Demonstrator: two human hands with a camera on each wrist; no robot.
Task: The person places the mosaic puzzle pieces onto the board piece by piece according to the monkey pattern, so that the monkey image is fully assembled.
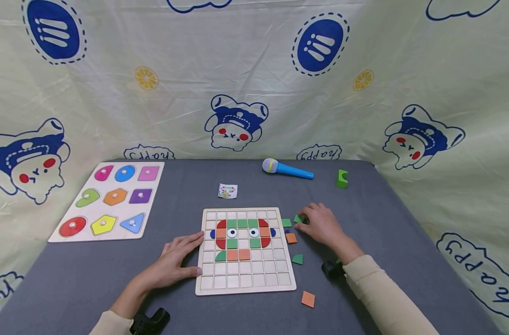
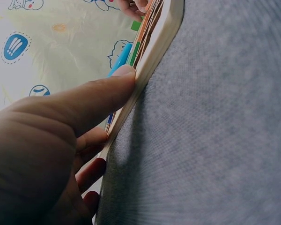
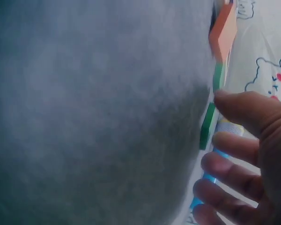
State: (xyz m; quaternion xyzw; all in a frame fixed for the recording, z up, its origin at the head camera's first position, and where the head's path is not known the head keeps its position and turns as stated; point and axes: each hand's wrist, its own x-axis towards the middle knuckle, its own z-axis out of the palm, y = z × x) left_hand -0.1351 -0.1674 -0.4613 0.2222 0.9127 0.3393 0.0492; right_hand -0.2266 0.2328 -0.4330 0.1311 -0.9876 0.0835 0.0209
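A square gridded wooden board (image 1: 233, 282) lies on the table, with red, green, orange and blue pieces and two eye pieces forming a pattern. Along its left edge rests my left hand (image 1: 174, 260), thumb and fingertips touching the rim; the left wrist view shows the thumb (image 2: 107, 96) against the board's side. Right of the board, my right hand (image 1: 323, 226) has thumb and index finger at opposite ends of a small green piece (image 1: 297, 219), seemingly pinching it. That green piece (image 3: 207, 126) appears low at the table surface in the right wrist view.
Beside the board lie a green square (image 1: 286, 223), an orange square (image 1: 291, 238), a green quarter-round (image 1: 297, 259) and another orange square (image 1: 308, 299). Farther off are a shape puzzle (image 1: 107, 214), a small printed card (image 1: 227, 190), a toy microphone (image 1: 294, 171) and a green block (image 1: 342, 179).
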